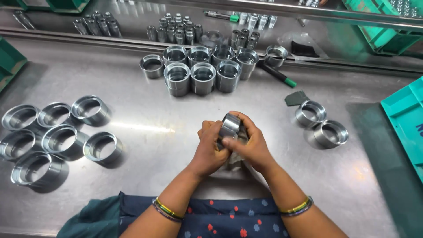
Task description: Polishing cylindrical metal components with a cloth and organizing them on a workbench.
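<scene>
Both hands meet over the middle of a steel table (154,123), gripping one shiny metal ring (229,126) held on edge. My left hand (209,150) wraps it from the left and below. My right hand (250,143) clasps it from the right, thumb across its front. A crumpled grey cloth (235,162) shows under the hands; which hand holds it I cannot tell.
Several metal rings (59,139) lie flat at the left. Stacked rings (202,70) stand at the back centre, with small metal sleeves (178,28) behind. Two rings (321,125) sit to the right, near a teal crate (405,119), a green-tipped marker (277,74) and a dark pad (296,98).
</scene>
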